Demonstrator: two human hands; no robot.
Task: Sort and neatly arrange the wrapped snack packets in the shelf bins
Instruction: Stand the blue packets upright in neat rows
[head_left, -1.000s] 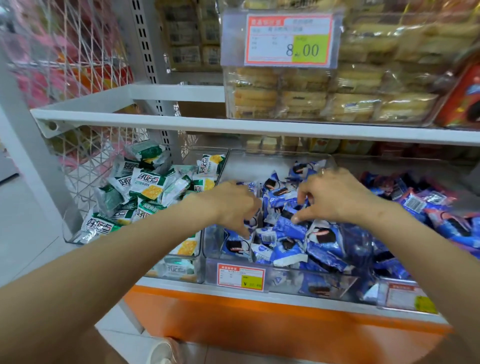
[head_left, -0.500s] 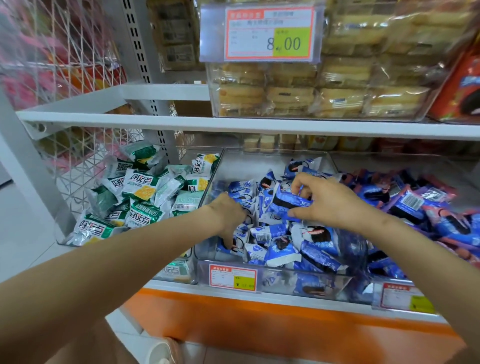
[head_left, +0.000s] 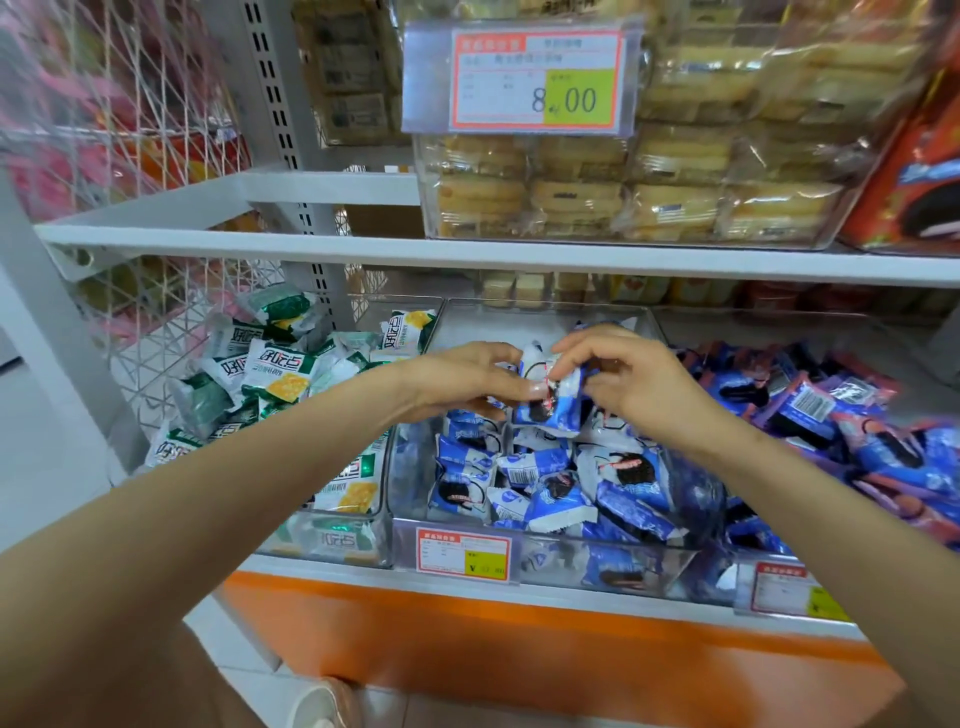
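Both hands are raised over the middle clear bin (head_left: 545, 332), which is heaped with blue and white snack packets (head_left: 524, 467). My left hand (head_left: 467, 379) and my right hand (head_left: 634, 379) together hold a small bunch of blue and white packets (head_left: 556, 400) above the heap. The left thumb and fingers pinch the bunch from the left, and the right fingers curl round it from the right. Green and white packets (head_left: 275, 374) fill the bin to the left. Darker blue and pink packets (head_left: 831, 415) lie in the bin to the right.
A white shelf board (head_left: 467, 254) runs just above the bins, carrying a clear box of yellow cakes (head_left: 623, 202) with a price tag (head_left: 535, 78). White wire mesh (head_left: 104, 130) closes the left side. An orange base panel (head_left: 519, 660) sits below the bins' price labels (head_left: 462, 551).
Both hands have lifted out of the heap and come together, now holding a bunch of packets above the middle bin. Earlier they were pressed down among the packets.
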